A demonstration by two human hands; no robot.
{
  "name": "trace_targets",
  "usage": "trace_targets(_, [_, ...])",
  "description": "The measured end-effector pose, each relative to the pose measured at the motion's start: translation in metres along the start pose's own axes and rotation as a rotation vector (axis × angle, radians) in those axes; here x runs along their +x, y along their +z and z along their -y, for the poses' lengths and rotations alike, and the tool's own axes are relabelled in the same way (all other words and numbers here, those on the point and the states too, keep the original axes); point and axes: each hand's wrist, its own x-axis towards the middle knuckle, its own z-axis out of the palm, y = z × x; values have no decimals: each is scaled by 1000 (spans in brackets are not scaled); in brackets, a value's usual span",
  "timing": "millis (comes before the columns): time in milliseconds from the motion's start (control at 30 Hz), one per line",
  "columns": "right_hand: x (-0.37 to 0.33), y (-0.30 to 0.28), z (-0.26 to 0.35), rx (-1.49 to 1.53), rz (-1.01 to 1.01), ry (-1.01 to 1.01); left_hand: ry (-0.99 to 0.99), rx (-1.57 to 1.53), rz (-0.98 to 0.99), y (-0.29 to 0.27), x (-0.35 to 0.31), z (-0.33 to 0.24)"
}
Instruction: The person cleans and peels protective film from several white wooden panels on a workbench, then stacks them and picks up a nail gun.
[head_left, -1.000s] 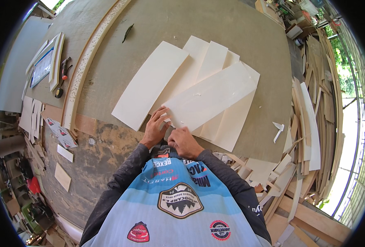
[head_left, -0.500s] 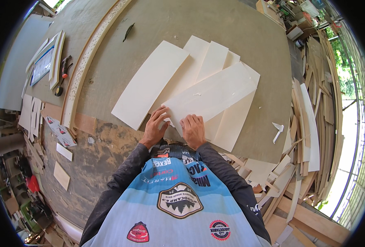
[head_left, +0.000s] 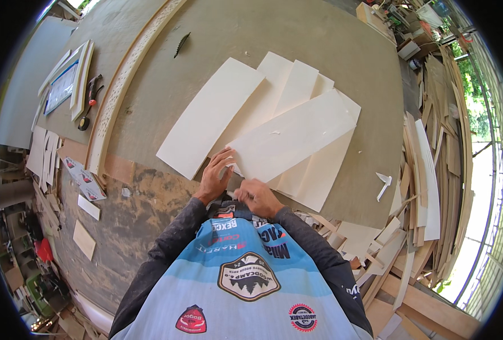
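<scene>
A white panel (head_left: 294,136) lies slantwise on top of a fanned stack of white boards (head_left: 311,180). My left hand (head_left: 216,177) has its fingers bent over the panel's near-left corner, thumb below. A small white flap (head_left: 236,169) sticks out at that end, between my hands. Just off the panel's near end, close to my body, my right hand (head_left: 259,198) is closed with its fingers curled. Whatever it pinches, if anything, is hidden and slightly blurred. Another white board (head_left: 212,116) lies to the left of the panel.
A long perforated strip (head_left: 121,73) runs along the table's left part. Beyond it lie a hammer (head_left: 93,90), a tape measure (head_left: 83,123) and a framed blue-edged sheet (head_left: 61,89). A crumpled white scrap (head_left: 383,186) sits at right, near piled wood offcuts (head_left: 447,153).
My right hand has come off the panel's near edge and moved left and toward my body. My left hand stays at the corner. The whole view has shifted slightly.
</scene>
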Motion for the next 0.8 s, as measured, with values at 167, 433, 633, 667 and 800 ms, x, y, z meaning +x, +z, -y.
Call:
trace_targets(167, [37,-6,-20,-179,-388,24,-217,-94,-221,11,2,-5])
trace_targets(433, [76,-21,-32,-459,-15,-51,-639,-786,-79,30,-12,16])
trace_targets(633, [99,-37,-48,-737,284,-386,-630,-875,-48,33,-7,14])
trace_targets(667, [103,-39,-48,-752,311,-426,-628,-879,-48,33,-8,15])
trace_targets(800, [114,-46,-50,-755,387,-499,-626,-876,-40,31,-8,16])
